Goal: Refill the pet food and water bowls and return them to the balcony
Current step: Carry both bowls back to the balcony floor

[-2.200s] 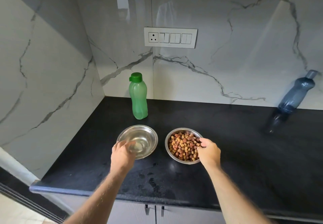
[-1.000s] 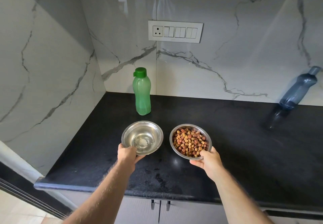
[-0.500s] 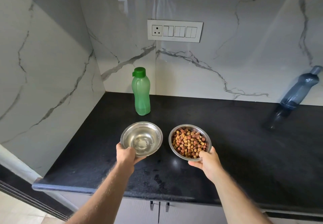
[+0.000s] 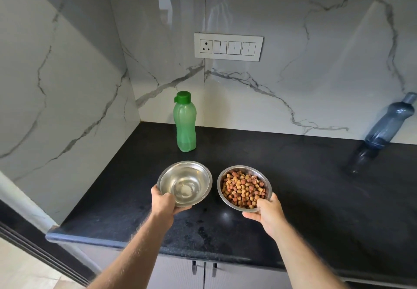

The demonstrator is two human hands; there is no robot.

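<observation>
Left hand (image 4: pixel 163 203): gripping the near rim of the water bowl (image 4: pixel 185 183), thumb inside; water is sitting shallow, likely sloshing over if the bowl is tilting.
Right hand (image 4: pixel 268 215): pinching the near rim of the food bowl (image 4: pixel 244 188); heaped kibble (image 4: pixel 243 190) risks spilling.
Counter (image 4: pixel 304 189): lying under both bowls.
Green bottle (image 4: pixel 184 121): standing beyond the left hand.
Blue bottle (image 4: pixel 383 133): standing far right.

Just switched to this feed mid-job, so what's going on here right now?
A person stands at a black kitchen counter holding two steel bowls. The left hand grips the near rim of the water bowl, which holds clear water. The right hand grips the food bowl, full of kibble. A capped green bottle stands behind them. Both bowls look refilled; carrying them to the balcony remains.
</observation>
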